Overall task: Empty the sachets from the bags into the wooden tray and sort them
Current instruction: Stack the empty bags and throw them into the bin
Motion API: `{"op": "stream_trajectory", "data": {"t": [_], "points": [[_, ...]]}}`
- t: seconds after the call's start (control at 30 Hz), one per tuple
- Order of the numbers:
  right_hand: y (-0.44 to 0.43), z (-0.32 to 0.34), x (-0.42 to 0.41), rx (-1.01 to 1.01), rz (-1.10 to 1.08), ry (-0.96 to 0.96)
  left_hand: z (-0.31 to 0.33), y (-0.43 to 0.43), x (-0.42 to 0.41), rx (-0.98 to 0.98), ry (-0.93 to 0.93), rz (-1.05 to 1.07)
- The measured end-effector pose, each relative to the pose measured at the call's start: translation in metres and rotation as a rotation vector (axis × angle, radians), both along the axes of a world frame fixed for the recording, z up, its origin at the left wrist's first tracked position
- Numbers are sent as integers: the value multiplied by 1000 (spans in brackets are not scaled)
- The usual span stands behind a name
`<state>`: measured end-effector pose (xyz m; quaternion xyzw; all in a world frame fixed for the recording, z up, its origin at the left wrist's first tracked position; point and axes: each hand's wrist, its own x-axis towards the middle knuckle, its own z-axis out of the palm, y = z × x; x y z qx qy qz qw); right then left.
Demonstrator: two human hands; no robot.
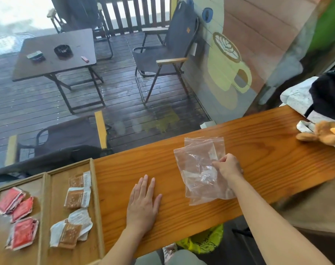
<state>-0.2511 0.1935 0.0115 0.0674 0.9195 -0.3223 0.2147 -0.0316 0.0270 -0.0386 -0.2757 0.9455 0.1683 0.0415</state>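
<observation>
From the head camera, looking down over the wooden worktop (258, 150), the person has both bare arms stretched out in front. The left hand (143, 204) lies flat, palm down, fingers spread and holding nothing, just to the right of the wooden tray (95, 188). The right hand (229, 166) is curled over the clear plastic bags (200, 169), its fingertips pinching the upper one near its right edge. The bags lie flat and overlapping on the worktop, well to the right of the tray, and they look empty, though the creased plastic makes that hard to be sure of.

The tray sits at the left end of the worktop, split by a wooden divider (46, 207) into compartments. In the left compartment lie the red sachets (19, 217), in three loose clusters running from far to near. In the right compartment lie the brown sachets (76, 197), some face up with a brown panel, some showing a white printed back, a few overlapping near the front.

At the far right end of the worktop a small brown plush toy (323, 132) rests against a speckled white cloth (297, 98) with something dark on top. Below the worktop's near edge a green-lined bin (203, 241) shows. Beyond, on the wet wooden deck (48, 104), stand a dark folding table (53, 54) and folding chairs (163, 54).
</observation>
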Motion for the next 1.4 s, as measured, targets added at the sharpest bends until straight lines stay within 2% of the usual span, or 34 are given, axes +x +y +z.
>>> {"op": "stream_trajectory", "data": {"t": [0.23,0.43,0.57,0.8,1.07,1.2,1.4], "points": [[16,-5,13,-238,-13,71,7,7,-2,62,68,-8],[48,12,55,-468,-217,134,7,27,8,79,75,-159],[78,27,91,-406,-222,198,7,32,14,22,77,-321],[128,36,171,-414,-328,299,3,38,22,-98,76,-573],[157,4,232,-365,-425,181,4,30,25,-151,-38,-685],[165,-13,244,-350,-411,141,10,46,23,-160,13,-779],[188,-67,246,-330,-410,46,5,61,22,-163,66,-713]]}}
